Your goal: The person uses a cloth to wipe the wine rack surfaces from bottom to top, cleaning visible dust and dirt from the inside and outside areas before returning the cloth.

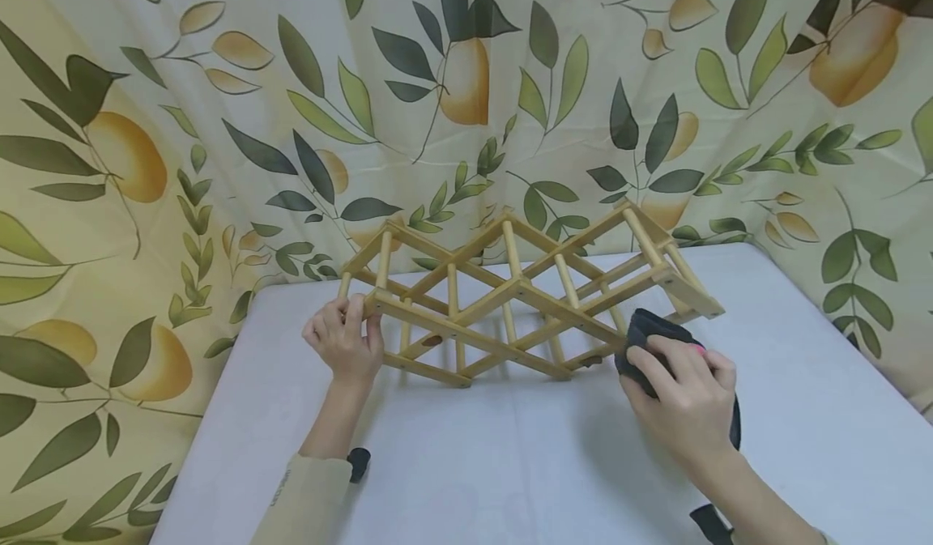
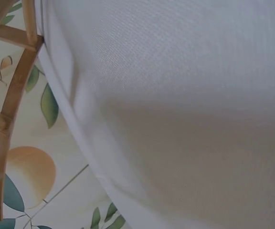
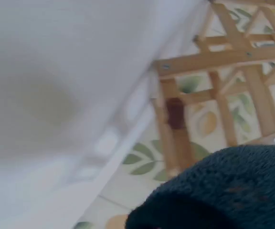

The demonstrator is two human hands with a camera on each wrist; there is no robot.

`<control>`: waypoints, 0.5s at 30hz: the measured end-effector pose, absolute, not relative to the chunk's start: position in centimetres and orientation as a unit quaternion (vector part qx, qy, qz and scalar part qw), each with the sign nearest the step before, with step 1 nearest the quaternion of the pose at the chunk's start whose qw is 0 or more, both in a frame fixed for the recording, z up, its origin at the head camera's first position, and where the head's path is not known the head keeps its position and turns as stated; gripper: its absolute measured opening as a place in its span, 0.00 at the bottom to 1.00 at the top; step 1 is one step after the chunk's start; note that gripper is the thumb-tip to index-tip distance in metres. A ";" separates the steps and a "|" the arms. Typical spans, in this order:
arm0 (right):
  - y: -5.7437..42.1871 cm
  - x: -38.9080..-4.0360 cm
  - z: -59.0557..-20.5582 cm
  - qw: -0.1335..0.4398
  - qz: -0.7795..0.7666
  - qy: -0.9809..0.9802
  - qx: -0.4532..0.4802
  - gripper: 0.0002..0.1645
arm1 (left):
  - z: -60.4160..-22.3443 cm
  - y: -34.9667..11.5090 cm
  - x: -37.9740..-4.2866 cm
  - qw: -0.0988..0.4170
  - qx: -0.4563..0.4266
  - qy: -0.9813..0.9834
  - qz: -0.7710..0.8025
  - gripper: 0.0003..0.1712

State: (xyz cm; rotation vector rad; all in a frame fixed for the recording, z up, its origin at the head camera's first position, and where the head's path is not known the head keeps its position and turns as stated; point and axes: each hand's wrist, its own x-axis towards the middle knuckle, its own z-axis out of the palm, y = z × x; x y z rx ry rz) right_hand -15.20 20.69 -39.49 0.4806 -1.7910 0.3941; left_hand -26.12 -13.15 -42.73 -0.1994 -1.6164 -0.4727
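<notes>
A lattice-like wooden folding rack (image 1: 521,289), made of crossed slats joined by round dowels, is held up at a tilt over the white-covered table. At its left end my left hand (image 1: 346,342) grips the frame, fingers curled over the wood. My right hand (image 1: 685,391) holds a bunched dark cloth (image 1: 645,326) against the lower slats near the rack's right end. In the right wrist view the fuzzy cloth (image 3: 233,186) covers part of the rack (image 3: 209,63), and a dark brown mark shows on one slat. The left wrist view catches only some slats (image 2: 14,90); neither hand appears there.
A white cloth covers the table (image 1: 466,464). Behind it and on the left hangs a curtain (image 1: 408,10) printed with leaves and yellow fruit, close to the rack's far side. Small black pieces (image 1: 359,464) show beside both forearms.
</notes>
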 end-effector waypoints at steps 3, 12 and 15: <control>21.3 -14.7 -40.4 0.580 0.149 -0.772 0.212 0.16 | -42.7 -13.3 -26.1 0.663 -0.089 -0.713 -0.210 0.22; 22.4 -15.7 -45.0 0.469 0.074 -0.828 0.300 0.20 | -42.6 -13.2 -26.0 0.659 -0.099 -0.717 -0.205 0.22; 22.4 -16.6 -45.8 0.444 0.059 -0.831 0.330 0.20 | -42.5 -13.2 -26.0 0.659 -0.101 -0.717 -0.204 0.21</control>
